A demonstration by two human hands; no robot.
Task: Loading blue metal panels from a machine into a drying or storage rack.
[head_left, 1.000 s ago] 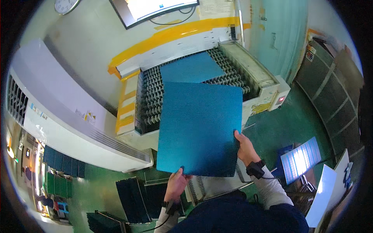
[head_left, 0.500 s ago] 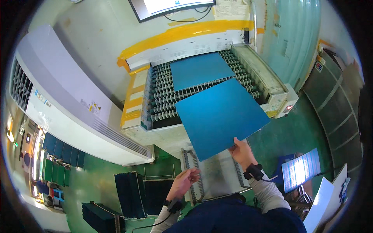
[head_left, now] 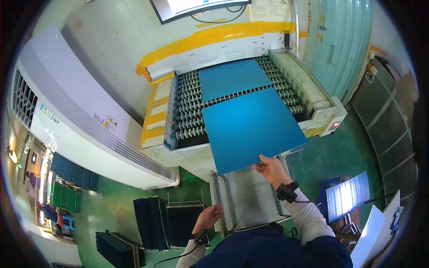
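Note:
A flat blue panel (head_left: 252,127) lies over the near end of the roller conveyor (head_left: 190,121), its near edge sticking out toward me. My right hand (head_left: 273,170) is closed at that near edge, thumb on top and fingers below. Farther in, a second blue panel (head_left: 234,79) rests flat on the rollers, just beyond the first one. My left hand (head_left: 209,219) holds nothing, its fingers loosely bent. It hovers beside the left side of a slotted metal rack (head_left: 252,203) in front of me.
A large white cabinet unit (head_left: 89,111) stands left of the conveyor. Racks of dark panels (head_left: 149,223) sit on the green floor at lower left. To the right are a shiny sheet (head_left: 347,196) and white boards (head_left: 366,236). A screen (head_left: 196,9) hangs above.
The near panel has turned to line up more squarely with the conveyor, and its near edge has risen in view. My right hand moved with it; my left hand dropped slightly.

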